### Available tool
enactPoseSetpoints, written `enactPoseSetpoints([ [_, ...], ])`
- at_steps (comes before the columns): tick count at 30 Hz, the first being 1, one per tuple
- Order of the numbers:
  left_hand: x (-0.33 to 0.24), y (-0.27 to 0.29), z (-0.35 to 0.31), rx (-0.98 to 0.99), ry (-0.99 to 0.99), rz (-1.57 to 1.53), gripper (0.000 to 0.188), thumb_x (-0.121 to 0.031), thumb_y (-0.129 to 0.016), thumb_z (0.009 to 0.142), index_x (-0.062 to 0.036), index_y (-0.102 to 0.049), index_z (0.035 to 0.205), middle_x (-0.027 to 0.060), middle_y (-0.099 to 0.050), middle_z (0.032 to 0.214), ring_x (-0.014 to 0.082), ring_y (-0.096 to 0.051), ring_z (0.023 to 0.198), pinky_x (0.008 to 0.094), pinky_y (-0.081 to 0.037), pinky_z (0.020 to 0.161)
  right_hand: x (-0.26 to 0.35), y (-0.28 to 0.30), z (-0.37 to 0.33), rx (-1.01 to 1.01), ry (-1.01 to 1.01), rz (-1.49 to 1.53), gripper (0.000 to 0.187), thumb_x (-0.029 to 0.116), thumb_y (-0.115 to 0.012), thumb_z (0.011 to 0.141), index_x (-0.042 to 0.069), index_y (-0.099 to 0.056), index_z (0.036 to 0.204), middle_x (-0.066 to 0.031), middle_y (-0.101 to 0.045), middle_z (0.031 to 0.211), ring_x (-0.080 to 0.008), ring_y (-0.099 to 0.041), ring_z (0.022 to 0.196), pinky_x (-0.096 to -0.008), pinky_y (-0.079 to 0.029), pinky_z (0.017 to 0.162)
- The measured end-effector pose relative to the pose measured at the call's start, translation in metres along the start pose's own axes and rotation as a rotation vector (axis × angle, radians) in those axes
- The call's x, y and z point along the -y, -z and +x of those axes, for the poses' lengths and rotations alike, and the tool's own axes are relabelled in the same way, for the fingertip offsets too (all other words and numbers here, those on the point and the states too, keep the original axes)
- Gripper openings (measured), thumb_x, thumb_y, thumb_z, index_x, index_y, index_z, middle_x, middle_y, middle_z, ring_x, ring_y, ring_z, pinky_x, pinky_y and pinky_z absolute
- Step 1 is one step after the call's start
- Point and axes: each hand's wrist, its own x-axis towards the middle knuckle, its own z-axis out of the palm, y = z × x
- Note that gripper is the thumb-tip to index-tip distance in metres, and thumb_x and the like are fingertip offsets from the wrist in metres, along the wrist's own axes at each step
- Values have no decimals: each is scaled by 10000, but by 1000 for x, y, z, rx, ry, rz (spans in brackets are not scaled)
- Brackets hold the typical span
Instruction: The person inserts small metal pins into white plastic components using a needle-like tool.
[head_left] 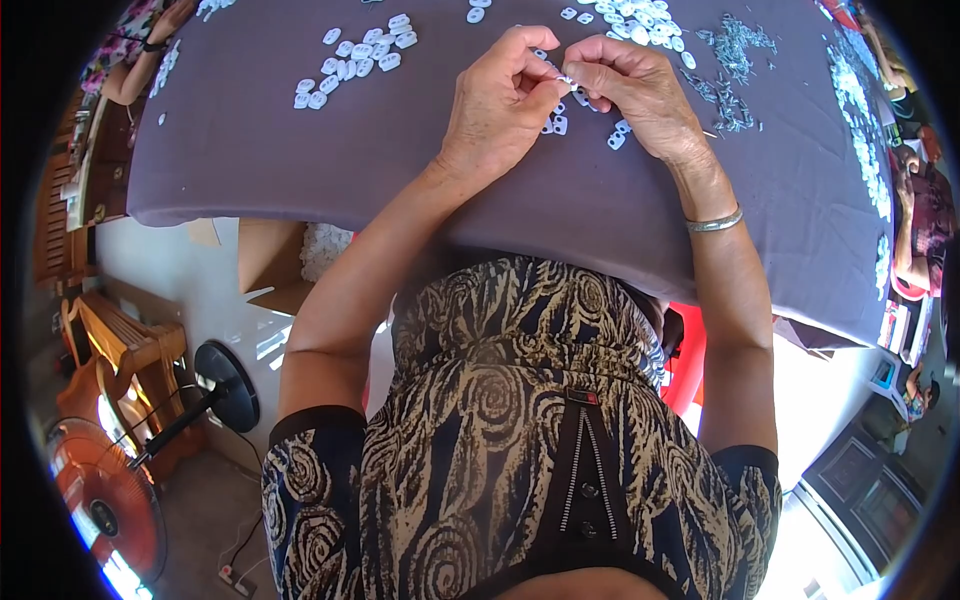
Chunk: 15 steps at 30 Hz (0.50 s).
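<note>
From my remote seat, I take this for a household room serving as a small hand-assembly workroom: heaps of white plastic pieces (632, 18) and grey metal pins (738, 50) cover parts of a cloth-draped table (290, 170), other people (928, 215) are nearby, and the wooden bench (130, 335) and pedestal fan (105, 512) look domestic.

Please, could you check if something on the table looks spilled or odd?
Nothing looks clearly damaged. Small grey metal parts lie strewn on the purple tablecloth, right of the right hand, with stragglers, so they look spilled; this may be deliberate.
</note>
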Motion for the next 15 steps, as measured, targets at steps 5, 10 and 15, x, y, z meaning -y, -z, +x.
enactPoseSetpoints([
  [5,2,-3,-2,-12,-3,6,320,3,-656,813,-19,-534,1108,57,-659,767,91,-601,669,246,-513,632,-1,1,0,16,50,-99,179,197,-666,891,37,-688,966,37,-579,702,-22,-473,623,-188,-399,533],
  [10,4,-5,-3,-86,22,87,320,-5,-646,811,-29,-500,1095,70,-663,755,112,-618,659,266,-520,631,-3,-9,-1,-61,132,-332,135,160,-613,923,36,-658,951,49,-586,756,-17,-474,653,-190,-412,574],
  [15,1,-7,-3,-90,25,113,358,38,-644,836,-11,-465,1142,60,-637,811,75,-574,680,214,-496,577,-7,-16,-1,-125,87,-284,137,158,-611,921,37,-662,959,43,-601,755,-23,-487,627,-191,-426,550],
])
